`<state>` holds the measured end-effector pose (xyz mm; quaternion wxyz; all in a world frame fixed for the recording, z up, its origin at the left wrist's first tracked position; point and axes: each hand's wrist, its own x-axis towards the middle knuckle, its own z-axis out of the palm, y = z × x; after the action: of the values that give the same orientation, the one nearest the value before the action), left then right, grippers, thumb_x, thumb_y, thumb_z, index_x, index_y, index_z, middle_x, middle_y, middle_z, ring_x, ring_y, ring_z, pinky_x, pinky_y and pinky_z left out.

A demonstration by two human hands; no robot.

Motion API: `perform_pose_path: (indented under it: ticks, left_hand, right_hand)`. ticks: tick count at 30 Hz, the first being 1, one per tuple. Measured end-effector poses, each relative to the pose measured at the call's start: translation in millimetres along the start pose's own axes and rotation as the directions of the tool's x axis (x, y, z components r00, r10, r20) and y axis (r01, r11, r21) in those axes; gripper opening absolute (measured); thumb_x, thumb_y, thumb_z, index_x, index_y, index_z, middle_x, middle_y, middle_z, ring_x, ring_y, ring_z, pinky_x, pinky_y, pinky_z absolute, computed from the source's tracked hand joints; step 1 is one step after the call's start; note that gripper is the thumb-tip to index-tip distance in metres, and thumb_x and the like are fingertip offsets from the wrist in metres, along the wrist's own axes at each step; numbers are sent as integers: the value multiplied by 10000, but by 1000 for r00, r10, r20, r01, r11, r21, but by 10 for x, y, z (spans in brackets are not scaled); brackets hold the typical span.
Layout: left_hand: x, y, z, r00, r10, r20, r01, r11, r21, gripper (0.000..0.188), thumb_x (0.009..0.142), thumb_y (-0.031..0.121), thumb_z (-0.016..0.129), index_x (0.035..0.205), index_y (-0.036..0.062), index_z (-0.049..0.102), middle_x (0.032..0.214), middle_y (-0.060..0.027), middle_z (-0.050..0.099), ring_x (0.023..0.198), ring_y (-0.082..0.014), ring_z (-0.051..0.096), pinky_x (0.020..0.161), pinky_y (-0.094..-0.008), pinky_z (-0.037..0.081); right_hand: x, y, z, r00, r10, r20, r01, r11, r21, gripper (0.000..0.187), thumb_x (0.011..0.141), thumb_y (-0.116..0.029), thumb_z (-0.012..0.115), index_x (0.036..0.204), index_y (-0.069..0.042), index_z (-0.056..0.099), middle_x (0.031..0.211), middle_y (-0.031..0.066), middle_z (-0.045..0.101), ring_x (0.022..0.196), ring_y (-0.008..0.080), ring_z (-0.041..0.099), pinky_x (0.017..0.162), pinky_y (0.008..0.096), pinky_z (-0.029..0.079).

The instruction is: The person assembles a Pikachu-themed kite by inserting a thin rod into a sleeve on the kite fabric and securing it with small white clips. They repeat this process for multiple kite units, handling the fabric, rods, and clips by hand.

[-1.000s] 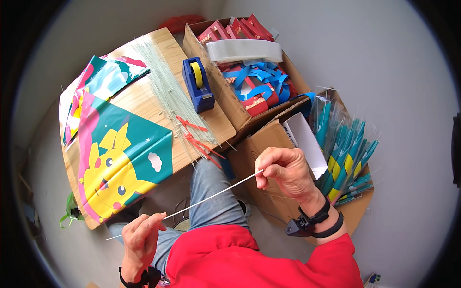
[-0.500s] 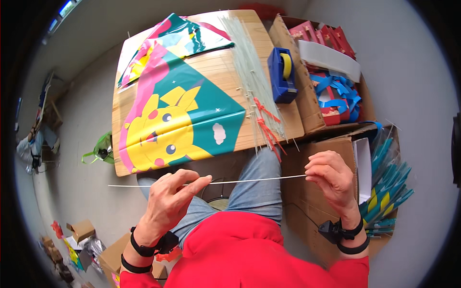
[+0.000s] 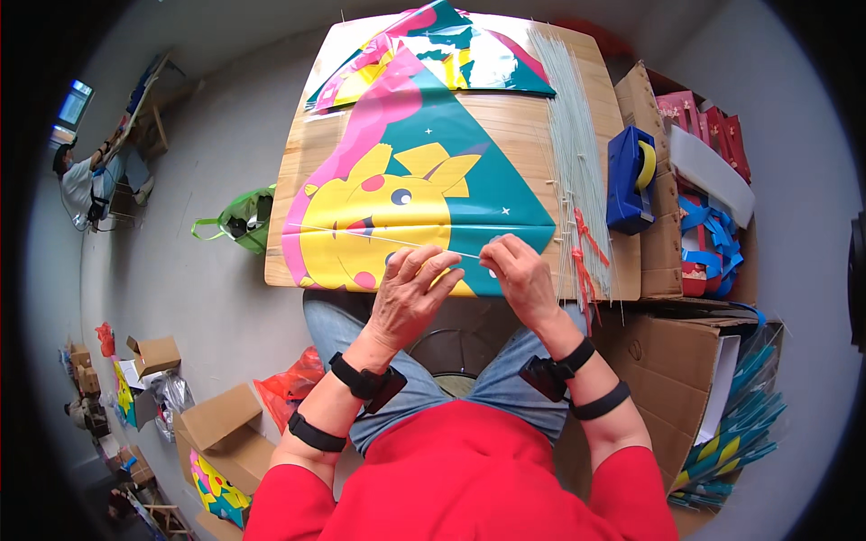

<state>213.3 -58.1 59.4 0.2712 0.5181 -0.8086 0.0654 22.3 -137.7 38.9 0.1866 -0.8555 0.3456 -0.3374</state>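
A colourful kite (image 3: 406, 194) with a yellow cartoon figure on teal and pink lies flat on the wooden table (image 3: 514, 126). My left hand (image 3: 410, 293) and my right hand (image 3: 519, 275) are close together over the kite's near edge, both pinching a thin pale rod (image 3: 370, 236) that runs left across the yellow figure. More kites (image 3: 433, 45) lie stacked at the table's far end. A bundle of thin pale rods (image 3: 573, 144) lies along the table's right side, with red ties (image 3: 585, 257) at its near end.
A blue tape dispenser (image 3: 631, 180) sits at the table's right edge. Cardboard boxes (image 3: 695, 144) with red packets and blue strips stand to the right; a box (image 3: 749, 424) of teal and yellow pieces is nearer. A green bag (image 3: 239, 221) and small boxes (image 3: 216, 419) lie on the floor left.
My hands have come together over the kite, bringing the rod down onto it. The view has swung so the table sits straight ahead.
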Motion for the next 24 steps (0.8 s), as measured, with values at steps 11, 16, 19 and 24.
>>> perform_pose_path:
  ticks: [11,16,19,24]
  left_hand:
    - [198,-330,665,940,-340,30,341,939,-49,432,783,171,741,1189,150,596,1111,-5,629,1053,-201,564,976,-418,309]
    - [322,-551,878,972,-225,74,235,949,-212,170,797,123,699,950,141,629,848,6,659,862,-184,622,892,-381,397]
    - [241,-660,970,983,-155,103,167,978,-123,241,772,67,682,996,139,634,926,-13,651,926,-208,602,920,-391,391]
    - [37,-602,1067,976,-199,86,198,980,24,328,764,149,719,1072,163,605,1128,7,580,1103,-214,518,978,-415,333]
  right_hand:
    - [341,424,565,1000,22,-11,-19,977,213,207,747,-4,709,888,-56,567,815,84,585,789,268,611,652,352,507]
    - [320,580,560,982,183,49,-190,940,284,231,729,16,707,903,-51,571,808,85,616,754,266,615,680,347,487]
    - [290,722,589,999,43,-4,-42,997,70,221,713,-54,727,887,-73,592,773,55,621,784,226,610,794,359,446]
    - [206,802,618,995,94,-23,-95,995,-34,217,689,-85,735,861,-90,604,838,25,620,860,211,594,815,378,428]
